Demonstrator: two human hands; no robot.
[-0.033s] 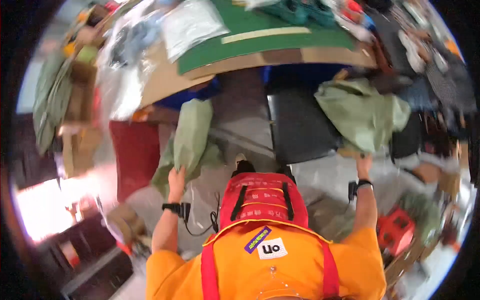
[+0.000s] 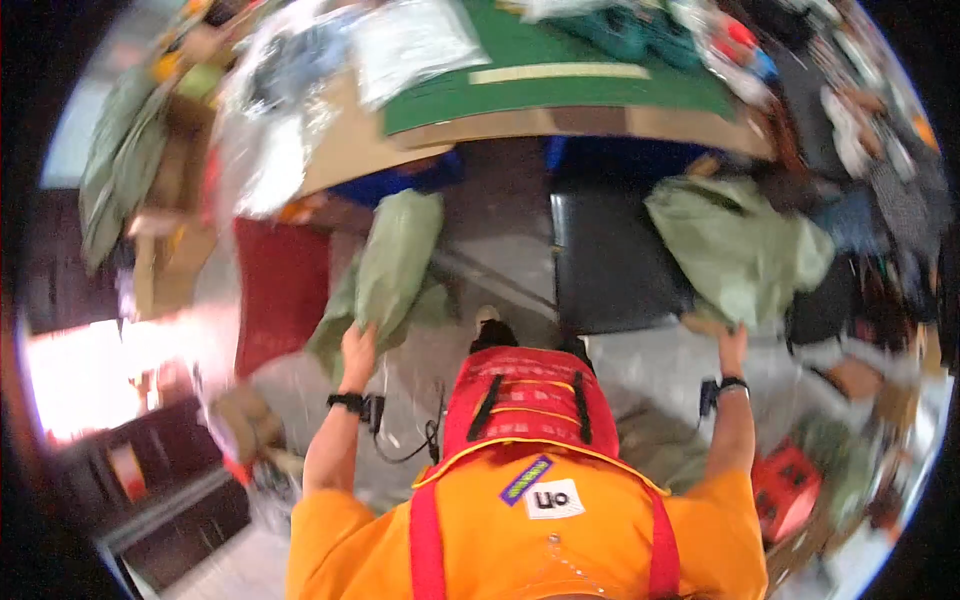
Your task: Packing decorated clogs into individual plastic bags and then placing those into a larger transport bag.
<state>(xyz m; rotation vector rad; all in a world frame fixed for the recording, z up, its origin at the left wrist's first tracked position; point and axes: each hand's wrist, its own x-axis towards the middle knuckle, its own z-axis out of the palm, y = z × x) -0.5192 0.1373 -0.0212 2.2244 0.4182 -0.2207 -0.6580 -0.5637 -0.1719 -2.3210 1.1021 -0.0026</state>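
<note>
My left hand (image 2: 358, 352) is closed on the lower end of a pale green sack (image 2: 400, 245), which hangs long and limp beside a red panel. Darker green folds lie behind and below it. At the right, my right hand (image 2: 733, 348) grips the near edge of another pale green sack (image 2: 740, 245), spread wide and crumpled beside a black flat-topped piece (image 2: 612, 255). The fingertips of both hands are partly hidden by fabric and blur. Each wrist wears a black strap with a small device.
Ahead stands a table with a green top (image 2: 560, 100), bearing clear plastic bags (image 2: 415, 45) and teal items. A red upright panel (image 2: 283, 290) is at left. Cartons and hanging green cloth fill the far left. A red crate (image 2: 785, 490) sits at lower right; a cable hangs near my left wrist.
The whole view has shifted slightly, so the table and sacks appear a little farther right. Both hands keep hold of their sacks.
</note>
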